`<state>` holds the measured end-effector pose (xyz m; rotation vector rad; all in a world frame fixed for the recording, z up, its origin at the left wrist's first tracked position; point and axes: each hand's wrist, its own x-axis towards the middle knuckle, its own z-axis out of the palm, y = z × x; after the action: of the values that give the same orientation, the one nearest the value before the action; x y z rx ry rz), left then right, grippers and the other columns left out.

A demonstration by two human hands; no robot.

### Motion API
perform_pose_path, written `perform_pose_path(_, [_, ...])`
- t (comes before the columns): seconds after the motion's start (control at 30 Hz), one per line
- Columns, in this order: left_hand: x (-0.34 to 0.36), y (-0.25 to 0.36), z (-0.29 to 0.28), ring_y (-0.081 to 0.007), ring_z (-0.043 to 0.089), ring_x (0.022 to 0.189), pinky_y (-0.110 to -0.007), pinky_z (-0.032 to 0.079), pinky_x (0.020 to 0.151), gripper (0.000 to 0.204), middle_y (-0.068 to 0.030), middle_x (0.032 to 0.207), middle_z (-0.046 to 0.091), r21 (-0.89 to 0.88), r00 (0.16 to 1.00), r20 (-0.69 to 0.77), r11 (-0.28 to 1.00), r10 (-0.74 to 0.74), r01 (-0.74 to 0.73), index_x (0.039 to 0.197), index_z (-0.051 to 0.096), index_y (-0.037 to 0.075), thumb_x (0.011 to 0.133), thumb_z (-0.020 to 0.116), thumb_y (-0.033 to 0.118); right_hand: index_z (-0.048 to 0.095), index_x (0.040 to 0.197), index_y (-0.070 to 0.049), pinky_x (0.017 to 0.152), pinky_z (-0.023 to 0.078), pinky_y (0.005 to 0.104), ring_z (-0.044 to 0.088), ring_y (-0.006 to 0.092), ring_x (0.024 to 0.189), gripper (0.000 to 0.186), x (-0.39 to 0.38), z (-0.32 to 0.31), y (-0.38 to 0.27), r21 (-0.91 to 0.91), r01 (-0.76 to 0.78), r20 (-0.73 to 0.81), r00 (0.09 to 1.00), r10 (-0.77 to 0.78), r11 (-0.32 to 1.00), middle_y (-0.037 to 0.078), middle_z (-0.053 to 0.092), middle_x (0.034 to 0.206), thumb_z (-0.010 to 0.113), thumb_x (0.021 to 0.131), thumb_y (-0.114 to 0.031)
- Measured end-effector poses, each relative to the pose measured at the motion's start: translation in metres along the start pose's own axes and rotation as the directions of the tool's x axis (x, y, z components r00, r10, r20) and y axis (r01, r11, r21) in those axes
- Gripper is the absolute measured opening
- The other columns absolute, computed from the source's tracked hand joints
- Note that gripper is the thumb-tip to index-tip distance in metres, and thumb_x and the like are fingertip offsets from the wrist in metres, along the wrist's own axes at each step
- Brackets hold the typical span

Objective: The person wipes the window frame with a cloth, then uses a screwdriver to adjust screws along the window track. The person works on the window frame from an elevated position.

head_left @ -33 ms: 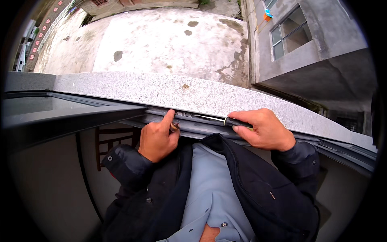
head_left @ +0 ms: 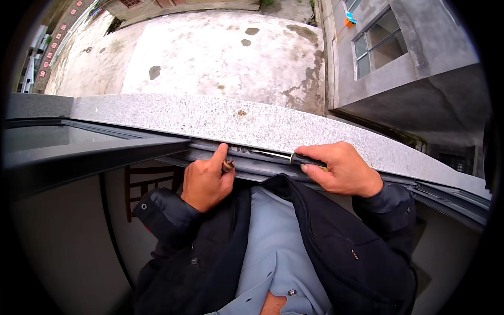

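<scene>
My right hand point(head_left: 346, 169) is closed around the dark handle of a screwdriver point(head_left: 300, 159), which has a touch of yellow at its rear. Its thin metal shaft lies low along the grey window track point(head_left: 257, 164) and points left. My left hand point(head_left: 205, 184) rests at the same track, its index finger stretched into the groove where pale debris point(head_left: 237, 149) shows. The other fingers are curled round a small brown object point(head_left: 228, 166) with a rounded end; its kind cannot be made out.
A dark-framed window sash point(head_left: 115, 152) stands at the left. Beyond the track runs a speckled stone sill point(head_left: 173, 113), with a drop to a concrete yard point(head_left: 210, 58) outside. A grey building point(head_left: 420, 42) rises at the right. A wooden chair point(head_left: 128, 194) is indoors, lower left.
My right hand and the screwdriver have shifted slightly left along the track. My left hand has stayed almost in place.
</scene>
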<state>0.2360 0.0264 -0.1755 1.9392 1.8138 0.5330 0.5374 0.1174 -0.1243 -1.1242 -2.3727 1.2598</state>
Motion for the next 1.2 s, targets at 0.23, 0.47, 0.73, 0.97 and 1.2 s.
perform_pose_path(0.23, [0.005,0.017,0.007,-0.0408,0.067,0.061,-0.049,0.050,0.055,0.027,-0.0184,0.068,0.066,-0.004,0.998,-0.044,0.999,-0.038,0.038,0.110,0.066,0.003,0.090,0.075,0.018,0.072,0.117,-0.007,0.072,0.056,0.0484,0.070,0.0428,0.082,0.031,0.012,0.011,0.008,0.032,0.061,0.008,0.998,-0.061,0.998,0.020,0.073,0.088,0.071,0.089,-0.018])
perform_pose_path(0.47, [0.005,0.020,0.014,-0.0383,0.067,0.059,-0.048,0.050,0.052,0.027,-0.0134,0.067,0.068,0.015,0.995,-0.090,0.999,-0.038,0.040,0.110,0.065,0.004,0.091,0.077,0.020,0.072,0.115,-0.007,0.072,0.056,0.0493,0.070,0.0430,0.082,0.029,0.018,0.016,0.010,0.044,0.074,-0.003,0.997,-0.074,0.996,0.020,0.073,0.088,0.072,0.088,-0.018])
perform_pose_path(0.73, [0.003,0.020,0.018,-0.0371,0.069,0.062,-0.046,0.051,0.053,0.024,-0.0131,0.070,0.070,0.011,0.989,-0.140,0.999,-0.043,0.045,0.110,0.067,0.005,0.092,0.077,0.019,0.071,0.115,-0.006,0.069,0.055,0.0501,0.070,0.0431,0.080,0.028,0.017,0.018,0.014,0.052,0.124,-0.023,0.992,-0.123,0.991,0.020,0.071,0.085,0.071,0.089,-0.017])
perform_pose_path(0.97, [0.001,0.021,0.019,-0.0377,0.070,0.065,-0.046,0.052,0.055,0.026,-0.0140,0.073,0.071,-0.011,0.985,-0.161,0.998,-0.067,0.066,0.114,0.069,0.005,0.092,0.077,0.017,0.070,0.113,-0.007,0.066,0.055,0.0486,0.069,0.0399,0.075,0.026,0.013,0.015,0.010,-0.028,0.143,-0.014,0.989,-0.144,0.989,0.018,0.069,0.079,0.072,0.089,-0.017])
perform_pose_path(1.2, [-0.001,0.021,0.022,-0.0380,0.070,0.066,-0.046,0.052,0.056,0.030,-0.0164,0.073,0.070,-0.033,0.980,-0.183,0.997,-0.074,0.069,0.117,0.070,0.004,0.092,0.078,0.017,0.072,0.113,-0.006,0.065,0.055,0.0471,0.070,0.0390,0.075,0.027,0.011,0.016,0.011,0.005,0.153,-0.052,0.987,-0.153,0.988,0.018,0.070,0.080,0.072,0.088,-0.015])
